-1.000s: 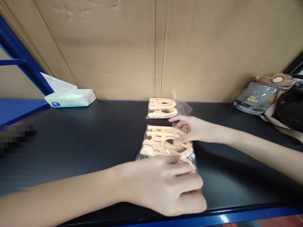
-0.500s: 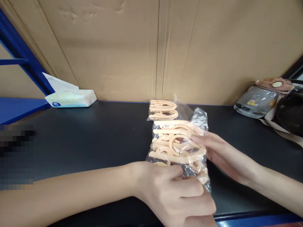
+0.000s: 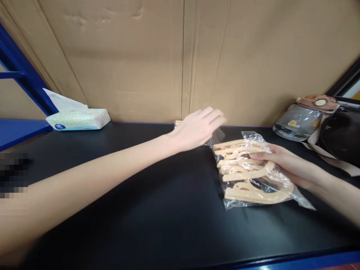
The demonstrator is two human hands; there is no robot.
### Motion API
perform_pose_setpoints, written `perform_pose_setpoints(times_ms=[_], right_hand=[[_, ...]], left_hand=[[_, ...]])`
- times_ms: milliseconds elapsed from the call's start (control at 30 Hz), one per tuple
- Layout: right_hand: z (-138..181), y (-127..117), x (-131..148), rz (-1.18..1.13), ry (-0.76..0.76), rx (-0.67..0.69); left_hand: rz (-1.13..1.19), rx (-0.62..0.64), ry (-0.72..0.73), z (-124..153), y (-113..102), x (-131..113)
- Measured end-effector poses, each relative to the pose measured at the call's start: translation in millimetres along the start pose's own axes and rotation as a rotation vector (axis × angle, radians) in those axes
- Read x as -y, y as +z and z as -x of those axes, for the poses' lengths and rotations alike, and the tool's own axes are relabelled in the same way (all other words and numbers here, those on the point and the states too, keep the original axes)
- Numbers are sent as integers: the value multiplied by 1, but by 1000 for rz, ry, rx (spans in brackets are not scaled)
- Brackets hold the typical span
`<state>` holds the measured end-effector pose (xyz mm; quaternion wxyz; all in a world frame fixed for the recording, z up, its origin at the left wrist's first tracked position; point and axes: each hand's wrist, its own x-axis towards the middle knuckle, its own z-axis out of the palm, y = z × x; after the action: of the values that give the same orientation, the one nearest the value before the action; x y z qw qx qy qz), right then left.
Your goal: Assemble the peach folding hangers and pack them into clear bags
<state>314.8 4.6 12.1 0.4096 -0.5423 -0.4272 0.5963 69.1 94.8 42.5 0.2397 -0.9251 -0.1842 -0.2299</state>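
My right hand (image 3: 284, 163) grips a clear plastic bag of beige plastic hangers (image 3: 250, 174), thumb on top and fingers under it, low over the right part of the black tabletop (image 3: 140, 195). My left hand (image 3: 198, 127) is stretched far forward with fingers straight and apart, over a second bag of beige hangers (image 3: 177, 122) at the back by the cardboard wall. That bag is almost wholly hidden beneath the hand; only a corner and some clear film show.
A tissue pack (image 3: 77, 117) lies at the back left beside a blue shelf frame (image 3: 19, 67). A clear water bottle with a brown lid (image 3: 305, 116) and a dark bag (image 3: 340, 135) sit at the back right. A cardboard wall (image 3: 180, 56) closes the back.
My right hand carried the hanger bag from the middle to the right side of the table. My left hand let go of it and reached forward over the far bag.
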Motion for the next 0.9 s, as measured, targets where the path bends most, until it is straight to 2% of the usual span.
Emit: perform_pose_setpoints(times_ms=[67, 167, 233, 433, 633, 767, 900], right_hand=[[-5, -11, 8, -10, -9, -48], [-14, -22, 21, 2, -56, -73], [-21, -25, 29, 17, -93, -83], [-38, -24, 55, 49, -236, -157], [-38, -15, 84, 41, -339, -325], [-47, -13, 89, -8, -337, -340], [-74, -5, 80, -17, -383, -321]], left_hand=[[41, 97, -58, -7, 19, 20], [66, 134, -88, -15, 45, 41], [84, 147, -115, -18, 54, 50], [126, 139, -184, -16, 50, 63], [195, 216, -112, -38, 65, 55], [231, 243, -156, -43, 72, 59], [312, 257, -250, -20, 63, 72]])
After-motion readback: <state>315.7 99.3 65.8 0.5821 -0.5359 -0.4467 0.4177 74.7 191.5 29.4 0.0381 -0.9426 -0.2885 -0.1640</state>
